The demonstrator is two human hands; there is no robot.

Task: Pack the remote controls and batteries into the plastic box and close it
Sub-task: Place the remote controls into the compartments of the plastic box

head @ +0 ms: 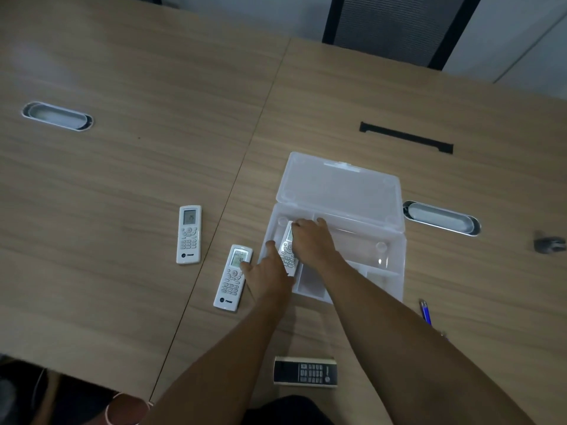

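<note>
A clear plastic box (388, 271) lies open on the table, its lid (339, 187) folded back. My right hand (310, 240) is shut on a white remote (288, 256) lying in the box's left compartment. My left hand (264, 271) hovers with fingers apart at the box's left wall, its fingertips over a second white remote (231, 279) lying just left of the box. A third white remote (189, 234) lies farther left. A dark remote (305, 371) lies near the table's front edge. No batteries are visible.
A blue pen (425, 311) lies right of the box. Oval cable grommets (56, 115) (441, 217) are set in the table at far left and right of the lid. A black slot (405, 137) lies behind the box. A small dark object (549, 244) sits at far right.
</note>
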